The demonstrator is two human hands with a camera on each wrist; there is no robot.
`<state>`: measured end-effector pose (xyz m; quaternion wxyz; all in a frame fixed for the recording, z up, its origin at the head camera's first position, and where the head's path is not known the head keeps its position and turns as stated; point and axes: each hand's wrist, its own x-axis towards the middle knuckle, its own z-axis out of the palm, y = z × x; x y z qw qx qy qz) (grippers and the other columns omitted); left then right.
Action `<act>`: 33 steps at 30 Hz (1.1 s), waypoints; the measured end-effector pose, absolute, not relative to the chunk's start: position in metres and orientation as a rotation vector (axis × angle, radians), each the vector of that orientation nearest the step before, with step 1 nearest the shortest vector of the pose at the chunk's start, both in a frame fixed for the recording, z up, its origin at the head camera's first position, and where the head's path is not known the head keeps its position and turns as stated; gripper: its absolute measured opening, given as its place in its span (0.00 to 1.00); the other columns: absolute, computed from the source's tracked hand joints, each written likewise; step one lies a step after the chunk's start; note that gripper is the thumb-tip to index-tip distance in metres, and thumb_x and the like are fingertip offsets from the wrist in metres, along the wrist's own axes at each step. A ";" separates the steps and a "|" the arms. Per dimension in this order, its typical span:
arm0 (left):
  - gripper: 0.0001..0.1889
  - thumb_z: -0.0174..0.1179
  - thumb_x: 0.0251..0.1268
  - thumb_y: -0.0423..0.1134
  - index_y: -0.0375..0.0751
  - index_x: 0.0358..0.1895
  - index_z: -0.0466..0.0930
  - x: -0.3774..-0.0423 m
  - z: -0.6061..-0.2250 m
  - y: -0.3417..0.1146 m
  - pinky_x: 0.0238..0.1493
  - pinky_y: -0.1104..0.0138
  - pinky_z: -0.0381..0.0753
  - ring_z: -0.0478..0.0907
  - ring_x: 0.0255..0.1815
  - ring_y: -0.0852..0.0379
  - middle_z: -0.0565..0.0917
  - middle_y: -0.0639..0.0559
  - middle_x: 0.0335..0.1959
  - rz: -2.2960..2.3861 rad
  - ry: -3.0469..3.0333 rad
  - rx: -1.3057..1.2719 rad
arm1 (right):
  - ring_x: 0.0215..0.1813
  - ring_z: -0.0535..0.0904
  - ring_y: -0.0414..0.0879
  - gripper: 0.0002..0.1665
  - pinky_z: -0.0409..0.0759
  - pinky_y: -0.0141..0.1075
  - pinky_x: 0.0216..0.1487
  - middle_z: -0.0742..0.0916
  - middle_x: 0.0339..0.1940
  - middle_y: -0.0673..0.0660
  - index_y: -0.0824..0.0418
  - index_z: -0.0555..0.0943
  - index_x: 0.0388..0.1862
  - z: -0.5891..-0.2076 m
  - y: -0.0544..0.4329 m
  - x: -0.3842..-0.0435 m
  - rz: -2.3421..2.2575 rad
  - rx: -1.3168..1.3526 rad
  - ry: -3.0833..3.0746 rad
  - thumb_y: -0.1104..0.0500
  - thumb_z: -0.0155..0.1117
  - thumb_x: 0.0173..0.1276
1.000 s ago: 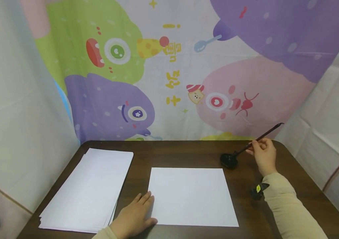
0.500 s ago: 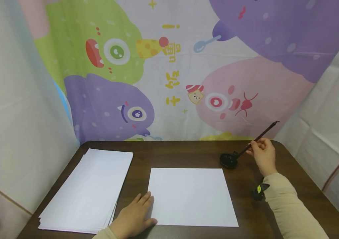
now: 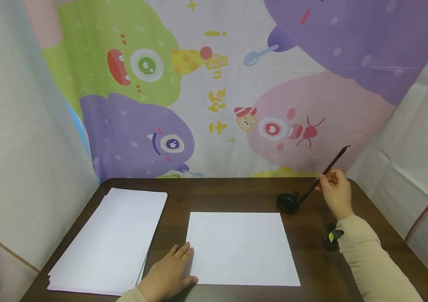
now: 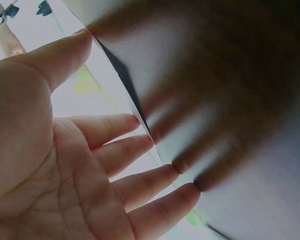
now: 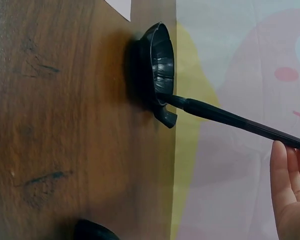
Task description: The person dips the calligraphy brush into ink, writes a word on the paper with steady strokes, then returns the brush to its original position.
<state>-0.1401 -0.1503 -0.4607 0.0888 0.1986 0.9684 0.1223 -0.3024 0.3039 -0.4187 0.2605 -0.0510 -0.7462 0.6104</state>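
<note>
My right hand (image 3: 336, 193) pinches the dark handle of a writing brush (image 3: 335, 161), thumb against the fingers. The brush slants down to the left, and its bristle end rests at the rim of a small black ink dish (image 3: 288, 203); the right wrist view shows the dish (image 5: 162, 55) with a fluted inside and a stubby side piece. A blank white sheet (image 3: 242, 247) lies in the middle of the table. On its left edge my left hand (image 3: 170, 270) lies flat with straight fingers; the left wrist view shows the fingertips (image 4: 190, 192) touching the paper.
A thick stack of white paper (image 3: 110, 239) covers the table's left side. A black wrist device with a yellow mark (image 3: 331, 238) sits by the right cuff. Behind the brown table (image 3: 214, 193) hangs a cartoon-printed cloth (image 3: 221, 159); white cloth walls stand at both sides.
My right hand has shifted slightly right, and the brush has tilted more upright, its top end moving left and up. The bristle end stays at the dish. My left hand and the sheet stay put.
</note>
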 end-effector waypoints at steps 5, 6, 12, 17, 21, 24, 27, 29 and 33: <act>0.41 0.63 0.59 0.60 0.34 0.69 0.68 -0.140 -0.461 -0.150 0.59 0.39 0.75 0.66 0.70 0.30 0.66 0.37 0.73 0.363 2.884 0.599 | 0.25 0.79 0.30 0.07 0.81 0.21 0.28 0.79 0.28 0.39 0.65 0.71 0.44 -0.413 0.305 -0.301 1.564 -0.124 -2.070 0.65 0.58 0.71; 0.41 0.63 0.59 0.60 0.34 0.69 0.69 -0.140 -0.461 -0.150 0.59 0.39 0.75 0.66 0.70 0.30 0.66 0.37 0.73 0.361 2.887 0.602 | 0.25 0.78 0.30 0.06 0.81 0.21 0.28 0.79 0.28 0.39 0.64 0.71 0.44 -0.411 0.305 -0.301 1.560 -0.124 -2.072 0.65 0.57 0.71; 0.41 0.63 0.59 0.60 0.34 0.68 0.69 -0.140 -0.462 -0.150 0.59 0.39 0.76 0.66 0.69 0.30 0.67 0.38 0.73 0.351 2.901 0.609 | 0.28 0.79 0.31 0.07 0.82 0.21 0.30 0.80 0.33 0.47 0.56 0.71 0.41 -0.401 0.303 -0.299 1.615 -0.097 -2.020 0.67 0.56 0.71; 0.41 0.63 0.59 0.60 0.34 0.68 0.69 -0.140 -0.462 -0.150 0.58 0.39 0.76 0.66 0.69 0.30 0.67 0.37 0.73 0.355 2.911 0.610 | 0.29 0.80 0.31 0.11 0.83 0.22 0.29 0.80 0.32 0.46 0.54 0.70 0.39 -0.392 0.294 -0.295 1.754 -0.039 -1.918 0.69 0.58 0.69; 0.41 0.64 0.59 0.59 0.34 0.68 0.69 -0.140 -0.462 -0.150 0.59 0.39 0.76 0.67 0.69 0.29 0.67 0.37 0.72 0.358 2.915 0.609 | 0.30 0.81 0.33 0.13 0.84 0.24 0.29 0.80 0.31 0.46 0.56 0.69 0.40 -0.386 0.286 -0.293 1.870 0.016 -1.850 0.72 0.58 0.68; 0.41 0.64 0.59 0.59 0.34 0.68 0.69 -0.140 -0.463 -0.150 0.59 0.39 0.75 0.67 0.69 0.30 0.67 0.38 0.73 0.351 2.910 0.603 | 0.30 0.81 0.34 0.13 0.85 0.26 0.30 0.81 0.31 0.48 0.58 0.69 0.39 -0.383 0.279 -0.292 1.938 0.042 -1.803 0.73 0.59 0.66; 0.41 0.63 0.59 0.60 0.35 0.69 0.69 -0.141 -0.463 -0.149 0.60 0.39 0.75 0.66 0.70 0.30 0.67 0.39 0.73 0.346 2.901 0.594 | 0.29 0.82 0.35 0.13 0.86 0.28 0.31 0.81 0.31 0.50 0.59 0.69 0.39 -0.379 0.272 -0.291 1.947 0.063 -1.794 0.73 0.61 0.66; 0.41 0.63 0.59 0.60 0.35 0.69 0.68 -0.141 -0.464 -0.149 0.60 0.39 0.75 0.66 0.70 0.30 0.67 0.39 0.73 0.345 2.899 0.590 | 0.29 0.82 0.35 0.13 0.86 0.28 0.31 0.81 0.31 0.50 0.60 0.69 0.39 -0.376 0.267 -0.290 1.951 0.091 -1.796 0.73 0.61 0.66; 0.41 0.63 0.59 0.60 0.34 0.69 0.68 -0.141 -0.464 -0.149 0.62 0.40 0.74 0.66 0.70 0.29 0.66 0.38 0.73 0.346 2.897 0.593 | 0.30 0.82 0.35 0.12 0.86 0.28 0.33 0.81 0.31 0.48 0.60 0.70 0.40 -0.371 0.255 -0.288 1.927 0.170 -1.832 0.72 0.60 0.67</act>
